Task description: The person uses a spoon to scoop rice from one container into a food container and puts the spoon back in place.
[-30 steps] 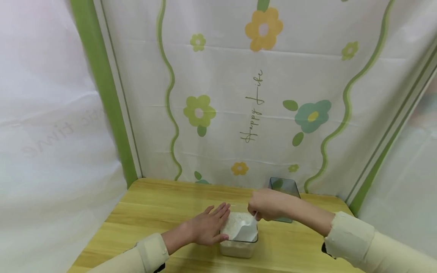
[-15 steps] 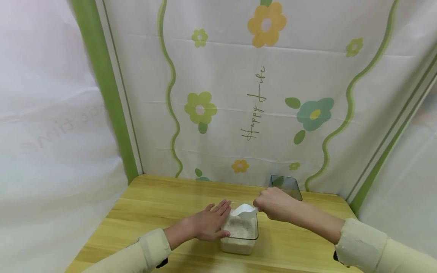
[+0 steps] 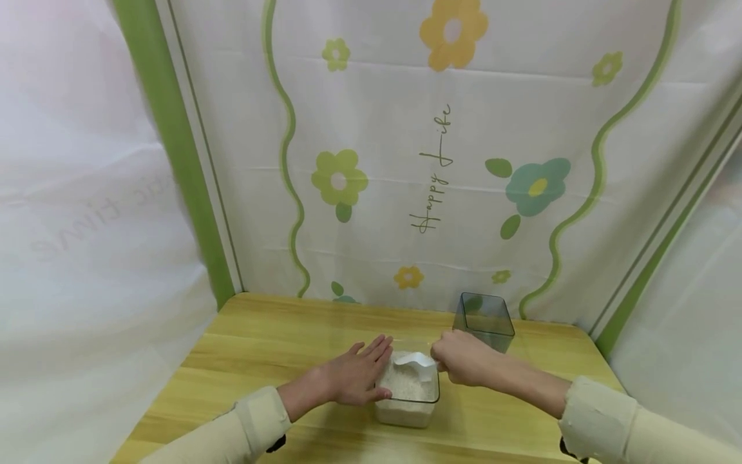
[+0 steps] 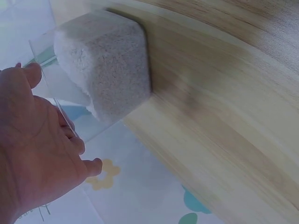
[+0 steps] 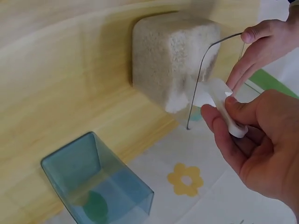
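A clear square container (image 3: 438, 393) stands on the table, mostly filled with white rice (image 3: 406, 386). My left hand (image 3: 359, 377) lies against its left side with straight fingers, the thumb touching the near rim; in the left wrist view that hand (image 4: 39, 144) is at the container's mouth. Thumb and fingers of my right hand (image 3: 464, 356) pinch the short handle of a white scoop (image 3: 416, 359). The scoop's bowl is within the container's mouth, over the rice. In the right wrist view, the clear wall partly covers the scoop (image 5: 218, 98); whether its bowl holds rice cannot be seen.
A tall translucent blue-grey container (image 3: 489, 316) stands behind my right hand, close to the back curtain (image 3: 377, 225). It shows no contents in the right wrist view. The wooden table (image 3: 278, 341) ends at the curtains on the sides and back.
My right hand lifted the scoop from the near side of the rice toward the far rim, then lowered it slightly. The left hand has stayed at the container.
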Motion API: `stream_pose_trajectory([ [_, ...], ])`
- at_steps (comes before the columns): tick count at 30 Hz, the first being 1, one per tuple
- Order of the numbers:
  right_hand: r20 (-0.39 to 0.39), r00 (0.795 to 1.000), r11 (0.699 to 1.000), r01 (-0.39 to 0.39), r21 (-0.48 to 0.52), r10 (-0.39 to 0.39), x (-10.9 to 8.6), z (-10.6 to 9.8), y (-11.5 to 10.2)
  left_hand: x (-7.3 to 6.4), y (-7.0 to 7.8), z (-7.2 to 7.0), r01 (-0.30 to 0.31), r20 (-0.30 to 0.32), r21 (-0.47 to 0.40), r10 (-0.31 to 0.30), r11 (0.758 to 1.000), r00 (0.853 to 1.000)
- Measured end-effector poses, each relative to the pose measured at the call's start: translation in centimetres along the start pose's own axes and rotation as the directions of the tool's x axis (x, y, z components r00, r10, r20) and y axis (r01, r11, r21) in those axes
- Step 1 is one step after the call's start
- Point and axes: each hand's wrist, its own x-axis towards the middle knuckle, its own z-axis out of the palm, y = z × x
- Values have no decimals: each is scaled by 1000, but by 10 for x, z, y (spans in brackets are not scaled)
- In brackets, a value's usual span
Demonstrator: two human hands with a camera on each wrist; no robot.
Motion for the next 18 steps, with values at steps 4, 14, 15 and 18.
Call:
stream_pose_trajectory([
  [4,27,1000,973,-22,230,16,-1,6,0,1,0,1,8,8,-11,-8,1000,1000],
  [14,279,941,641,-334,691,190,1,21,8,3,1,0,40,4,-15,-40,999,999],
  [15,298,931,597,-365,714,212,0,23,9,3,1,0,40,6,-16,-40,999,999],
  [18,340,903,471,-427,772,262,-7,29,9,3,1,0,36,12,-13,-36,999,999],
])
